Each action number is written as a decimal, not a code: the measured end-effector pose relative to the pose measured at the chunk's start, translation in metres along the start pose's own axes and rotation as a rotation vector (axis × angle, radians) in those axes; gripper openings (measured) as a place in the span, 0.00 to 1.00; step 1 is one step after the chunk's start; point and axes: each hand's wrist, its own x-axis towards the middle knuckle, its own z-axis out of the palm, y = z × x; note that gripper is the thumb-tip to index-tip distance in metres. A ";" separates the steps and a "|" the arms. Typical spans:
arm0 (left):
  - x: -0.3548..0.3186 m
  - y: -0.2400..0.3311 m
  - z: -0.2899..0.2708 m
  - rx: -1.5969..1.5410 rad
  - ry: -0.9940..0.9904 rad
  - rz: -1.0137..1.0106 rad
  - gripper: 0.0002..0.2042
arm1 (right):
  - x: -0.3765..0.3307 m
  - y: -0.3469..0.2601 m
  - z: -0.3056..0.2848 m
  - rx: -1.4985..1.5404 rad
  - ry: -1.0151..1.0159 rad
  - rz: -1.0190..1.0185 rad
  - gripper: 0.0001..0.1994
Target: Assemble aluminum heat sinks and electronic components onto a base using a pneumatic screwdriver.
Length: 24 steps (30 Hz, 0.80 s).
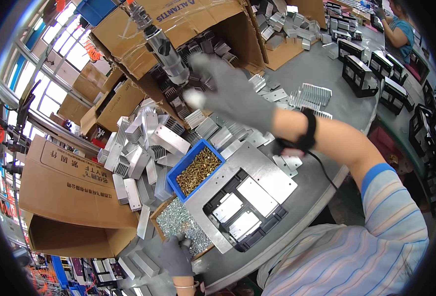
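My right hand (233, 91), in a grey glove, is raised over the far side of the bench beside a hanging power screwdriver (167, 55). Its thumb and fingers are apart near the tool's lower end, a little blurred, holding nothing. My left hand (174, 256), also gloved, dips bent fingers into a shallow carton of small silver screws (176, 219); its fingertips are drawn together, and what they pinch is hidden. Between the hands stands a blue bin (221, 154) of brass-coloured screws. A metal plate fixture (262, 165) frames a black housing (277, 217) with silver-white blocks in it.
Finned aluminium heat sinks (171, 140) lie piled behind the bin. Large cardboard boxes (75, 190) stand at the left and back. Black housings (358, 74) line the right side, where another person (400, 34) works. A cable (326, 170) trails by my right wrist.
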 end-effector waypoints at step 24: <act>0.017 0.143 -0.067 -0.802 -0.042 0.297 0.08 | -0.013 -0.017 -0.041 0.783 -0.380 0.288 0.18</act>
